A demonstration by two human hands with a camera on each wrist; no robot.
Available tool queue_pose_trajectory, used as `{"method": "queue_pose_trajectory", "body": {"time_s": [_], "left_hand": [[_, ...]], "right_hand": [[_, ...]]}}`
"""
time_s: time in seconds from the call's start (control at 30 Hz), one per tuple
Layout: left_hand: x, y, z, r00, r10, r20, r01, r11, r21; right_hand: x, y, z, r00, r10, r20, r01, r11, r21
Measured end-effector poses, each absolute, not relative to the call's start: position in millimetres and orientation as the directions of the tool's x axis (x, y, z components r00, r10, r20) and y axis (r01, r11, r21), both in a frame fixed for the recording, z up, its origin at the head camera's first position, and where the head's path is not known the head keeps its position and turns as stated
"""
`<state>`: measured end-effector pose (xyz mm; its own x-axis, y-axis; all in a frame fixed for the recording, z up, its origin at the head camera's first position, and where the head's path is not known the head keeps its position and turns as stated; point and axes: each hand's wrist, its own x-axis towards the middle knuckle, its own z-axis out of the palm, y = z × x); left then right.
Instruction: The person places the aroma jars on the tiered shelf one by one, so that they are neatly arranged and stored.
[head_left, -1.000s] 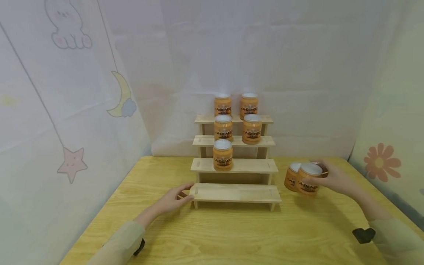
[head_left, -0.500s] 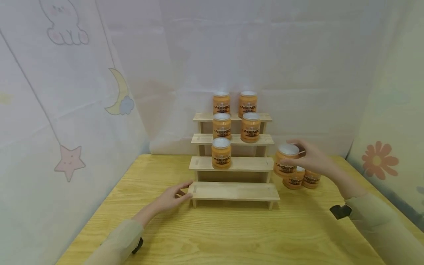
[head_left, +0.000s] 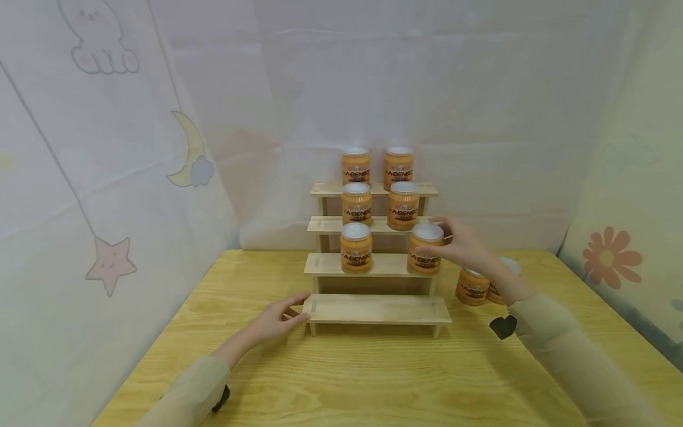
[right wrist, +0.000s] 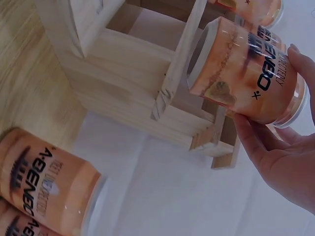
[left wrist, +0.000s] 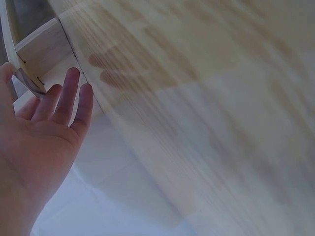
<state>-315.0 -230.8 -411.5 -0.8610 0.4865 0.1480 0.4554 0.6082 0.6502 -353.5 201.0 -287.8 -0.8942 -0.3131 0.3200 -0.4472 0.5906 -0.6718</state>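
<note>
My right hand (head_left: 465,244) grips an orange jar (right wrist: 251,73) with a silvery lid by its sides, thumb in front. The jar is upright at the right end of the second step from the bottom of a wooden stepped display stand (head_left: 373,307). Whether its base touches the board, I cannot tell. On the same step, a matching jar (head_left: 356,249) stands to the left. My left hand (head_left: 274,319) holds the left end of the lowest board between thumb and fingers; the left wrist view shows the board's end (left wrist: 30,81) there.
Two jars stand on the top step, such as the jar (head_left: 399,167), and two on the step below, such as the jar (head_left: 403,205). On the table (head_left: 341,379), right of the stand, wait two more jars, including the jar (head_left: 472,287). White cloth (head_left: 480,118) hangs behind.
My right hand has lifted the jar from beside the others at the right and carried it left to the second step from the bottom. The left hand stays at the stand.
</note>
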Motion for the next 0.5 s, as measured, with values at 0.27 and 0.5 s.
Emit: {"method": "queue_pose_trajectory", "body": {"time_s": [0.27,0.5], "left_hand": [[-314.2,-229.6,-411.3,-0.864,0.487,0.129,0.44,0.605,0.664],[-314.1,-230.0,-410.8,-0.865,0.483,0.132,0.443,0.615,0.653]], "right_hand": [[-360.5,190.9,-293.7,-0.904,-0.304,0.3,-0.423,0.549,-0.72],[-366.8,182.6,-296.8,-0.898,-0.326,0.295,-0.431,0.517,-0.74]]}}
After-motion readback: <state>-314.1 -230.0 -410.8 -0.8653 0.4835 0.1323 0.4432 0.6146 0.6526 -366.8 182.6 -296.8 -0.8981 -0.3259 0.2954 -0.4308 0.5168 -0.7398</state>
